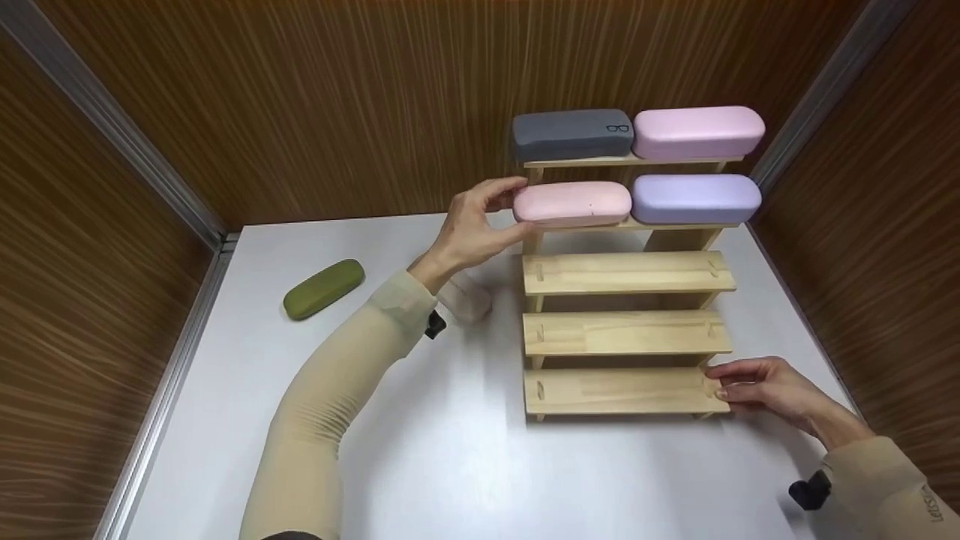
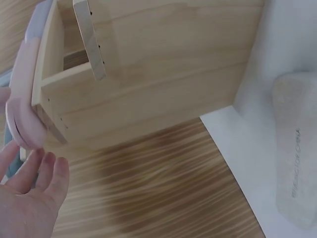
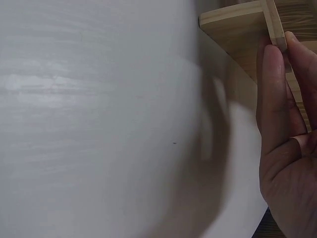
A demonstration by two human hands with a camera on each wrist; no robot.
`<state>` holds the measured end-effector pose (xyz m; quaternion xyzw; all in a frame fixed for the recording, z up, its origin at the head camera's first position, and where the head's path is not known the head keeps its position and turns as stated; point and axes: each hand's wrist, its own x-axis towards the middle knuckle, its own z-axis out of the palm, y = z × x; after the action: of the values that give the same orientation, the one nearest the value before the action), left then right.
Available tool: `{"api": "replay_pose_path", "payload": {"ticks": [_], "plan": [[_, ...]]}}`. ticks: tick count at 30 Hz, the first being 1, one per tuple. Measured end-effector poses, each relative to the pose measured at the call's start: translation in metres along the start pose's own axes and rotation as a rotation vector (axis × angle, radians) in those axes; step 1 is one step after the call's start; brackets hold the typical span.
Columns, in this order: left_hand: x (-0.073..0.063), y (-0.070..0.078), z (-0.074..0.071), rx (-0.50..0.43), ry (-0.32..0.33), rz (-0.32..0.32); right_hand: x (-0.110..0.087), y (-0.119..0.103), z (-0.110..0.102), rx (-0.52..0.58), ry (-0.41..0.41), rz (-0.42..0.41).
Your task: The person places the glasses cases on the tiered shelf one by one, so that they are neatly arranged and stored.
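On the second tier from the top of a stepped wooden rack (image 1: 628, 271) lies a light pink glasses case (image 1: 572, 203). My left hand (image 1: 476, 225) holds this case by its left end, fingers at the upper edge and thumb below. The left wrist view shows the fingertips (image 2: 47, 168) right at the rounded end of the pink case (image 2: 26, 94). Low on the right, my right hand (image 1: 780, 394) pinches the right end of the bottom shelf board (image 1: 622, 391) between thumb and fingers.
A lavender case (image 1: 696, 199) sits right of the pink one. Above are a dark grey case (image 1: 573, 135) and a pinkish-purple case (image 1: 699, 133). On the white table (image 1: 420, 465) lie a green case (image 1: 324, 289) and a whitish case (image 1: 466, 298), partly behind my left wrist. Wood-grain walls enclose the table.
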<state>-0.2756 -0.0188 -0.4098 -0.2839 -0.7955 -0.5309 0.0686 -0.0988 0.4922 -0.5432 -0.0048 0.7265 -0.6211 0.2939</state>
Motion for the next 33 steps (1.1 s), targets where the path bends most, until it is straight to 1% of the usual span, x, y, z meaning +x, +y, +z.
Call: {"api": "replay_pose_path", "payload": {"ticks": [3,7,10,13,16,20,23,26,30,33], "plan": [[-0.005,-0.004,-0.010,-0.008,0.011,-0.028,0.000,-0.001,-0.001,0.005,-0.006,0.007],[-0.014,-0.013,-0.023,0.040,0.022,-0.063,-0.001,-0.002,-0.001,0.013,-0.008,0.012],[-0.023,-0.022,-0.033,0.084,0.005,-0.086,-0.001,-0.002,0.000,0.006,0.000,0.017],[-0.034,-0.034,-0.041,0.108,-0.020,-0.107,0.000,-0.002,0.001,-0.006,0.013,0.022],[-0.045,-0.050,-0.048,0.113,-0.040,-0.126,0.001,-0.003,0.001,-0.007,0.020,0.026],[-0.058,-0.073,-0.058,0.113,-0.068,-0.169,0.001,-0.003,0.001,-0.001,0.018,0.029],[-0.066,-0.089,-0.063,0.110,-0.101,-0.227,0.000,-0.003,0.000,-0.005,0.019,0.027],[-0.074,-0.105,-0.066,0.105,-0.129,-0.313,0.000,-0.003,0.000,-0.010,0.022,0.028],[-0.082,-0.126,-0.066,0.101,-0.145,-0.423,0.000,-0.002,0.000,-0.003,0.021,0.025],[-0.087,-0.138,-0.064,0.092,-0.151,-0.479,-0.001,-0.001,0.001,0.003,0.012,0.014]]}}
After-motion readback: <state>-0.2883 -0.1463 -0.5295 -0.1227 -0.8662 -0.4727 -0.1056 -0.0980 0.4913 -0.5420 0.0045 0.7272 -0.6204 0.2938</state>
